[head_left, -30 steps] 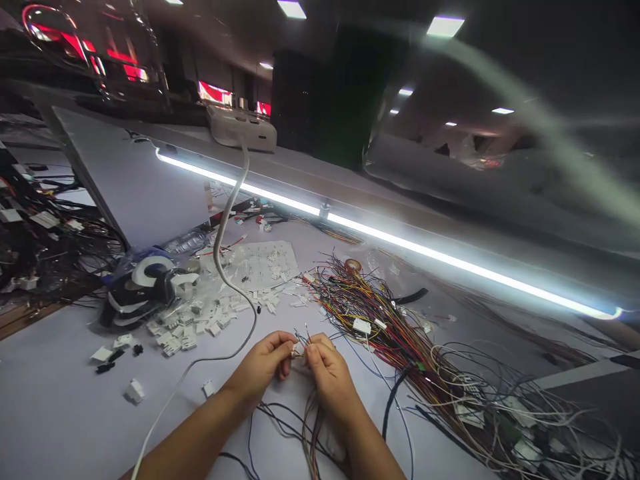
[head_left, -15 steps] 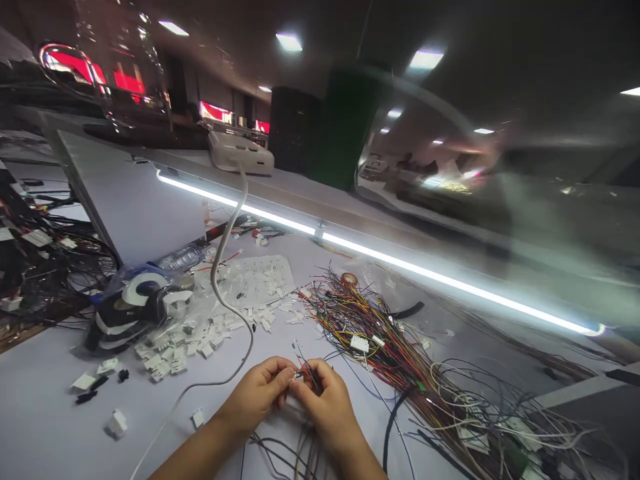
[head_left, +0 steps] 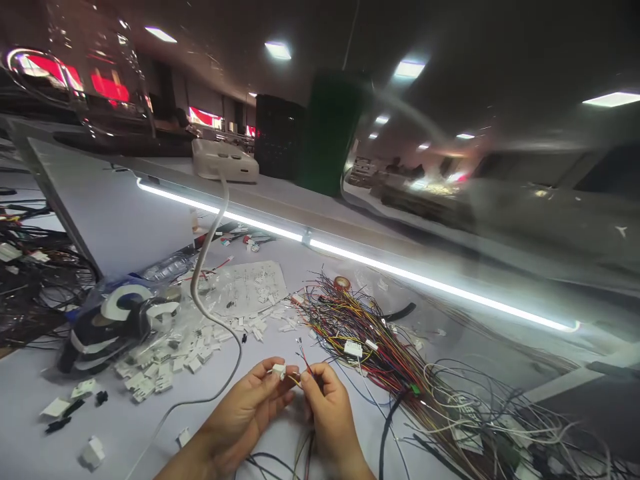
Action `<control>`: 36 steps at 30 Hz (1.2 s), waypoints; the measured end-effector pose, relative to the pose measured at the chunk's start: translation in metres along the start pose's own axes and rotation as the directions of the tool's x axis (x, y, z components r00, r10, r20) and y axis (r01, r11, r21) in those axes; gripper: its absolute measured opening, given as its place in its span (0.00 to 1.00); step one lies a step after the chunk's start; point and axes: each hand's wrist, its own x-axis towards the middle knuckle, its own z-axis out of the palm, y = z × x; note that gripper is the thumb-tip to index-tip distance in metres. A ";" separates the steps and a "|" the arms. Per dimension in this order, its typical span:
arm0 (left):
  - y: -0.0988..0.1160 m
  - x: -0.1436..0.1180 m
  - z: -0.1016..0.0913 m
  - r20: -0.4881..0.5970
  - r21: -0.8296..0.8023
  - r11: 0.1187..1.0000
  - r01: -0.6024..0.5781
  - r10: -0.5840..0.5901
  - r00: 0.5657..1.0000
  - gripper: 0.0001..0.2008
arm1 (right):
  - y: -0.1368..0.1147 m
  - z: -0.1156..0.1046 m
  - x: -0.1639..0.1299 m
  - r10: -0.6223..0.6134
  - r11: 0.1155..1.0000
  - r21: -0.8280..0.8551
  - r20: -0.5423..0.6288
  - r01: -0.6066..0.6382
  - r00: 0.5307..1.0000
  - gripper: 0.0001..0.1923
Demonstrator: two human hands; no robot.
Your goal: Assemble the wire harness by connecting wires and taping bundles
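My left hand point(head_left: 247, 413) pinches a small white plastic connector point(head_left: 279, 369) between thumb and fingertips, low in the middle of the view. My right hand point(head_left: 327, 413), right beside it, grips a few thin coloured wires point(head_left: 303, 357) whose bare ends stick up past its fingers. A yellow wire runs from the connector to my right hand. More of the bundle trails down between my wrists toward the bottom edge.
A big tangle of coloured wires point(head_left: 395, 360) spreads to the right. Loose white connectors point(head_left: 170, 353) lie at the left, with a clear bag point(head_left: 250, 283), tape rolls point(head_left: 117, 313) and a white cable point(head_left: 210, 293). A light strip point(head_left: 350, 257) crosses behind. Black cables point(head_left: 30, 267) pile far left.
My hands have drawn slightly apart: the white connector now shows in my left fingers, separate from the wires in my right. The view has tipped and shifted a little to the right.
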 end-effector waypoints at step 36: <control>-0.009 0.006 -0.009 0.010 0.098 0.995 -0.005 0.004 1.000 0.13 | -0.003 0.003 -0.005 -0.188 0.926 -0.314 0.101 0.210 0.977 0.10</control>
